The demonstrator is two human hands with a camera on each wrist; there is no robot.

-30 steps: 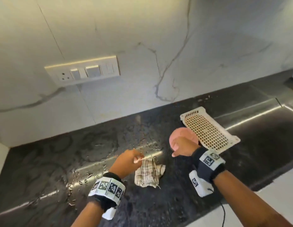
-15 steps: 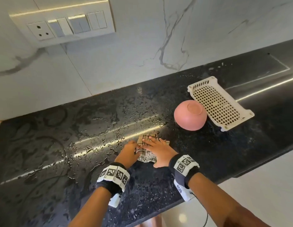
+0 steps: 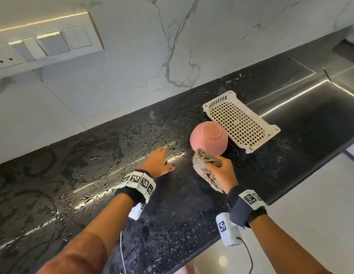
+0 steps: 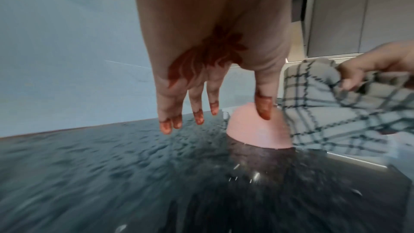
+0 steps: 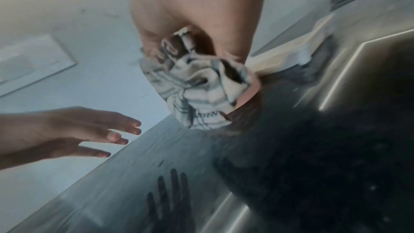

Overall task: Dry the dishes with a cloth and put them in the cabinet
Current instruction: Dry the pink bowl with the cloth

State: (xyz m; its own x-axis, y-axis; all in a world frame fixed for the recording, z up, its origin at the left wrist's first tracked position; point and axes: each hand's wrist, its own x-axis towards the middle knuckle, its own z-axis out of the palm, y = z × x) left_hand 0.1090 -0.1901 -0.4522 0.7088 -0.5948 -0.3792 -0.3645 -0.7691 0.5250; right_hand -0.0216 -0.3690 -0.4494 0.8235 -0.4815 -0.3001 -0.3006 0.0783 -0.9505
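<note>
A pink bowl (image 3: 208,138) stands upside down on the wet black counter (image 3: 93,175), also seen as the bowl (image 4: 253,130) in the left wrist view. My right hand (image 3: 221,171) grips a bunched checked cloth (image 3: 205,165) just in front of the bowl; the cloth (image 5: 199,91) fills the right wrist view and hides most of the bowl (image 5: 248,98). My left hand (image 3: 160,161) hovers with straight, spread fingers (image 4: 199,112) over the counter, left of the bowl, holding nothing. The cloth (image 4: 325,109) hangs at the right of the left wrist view.
A white perforated tray (image 3: 239,121) lies upside down right behind the bowl. A steel sink (image 3: 320,107) sits at the far right. A switch panel (image 3: 43,44) is on the marble wall. The counter's front edge runs close to my wrists.
My right hand has gathered the cloth off the counter and lifted it toward the bowl. My left hand let go of the cloth and opened. The head view has tilted down.
</note>
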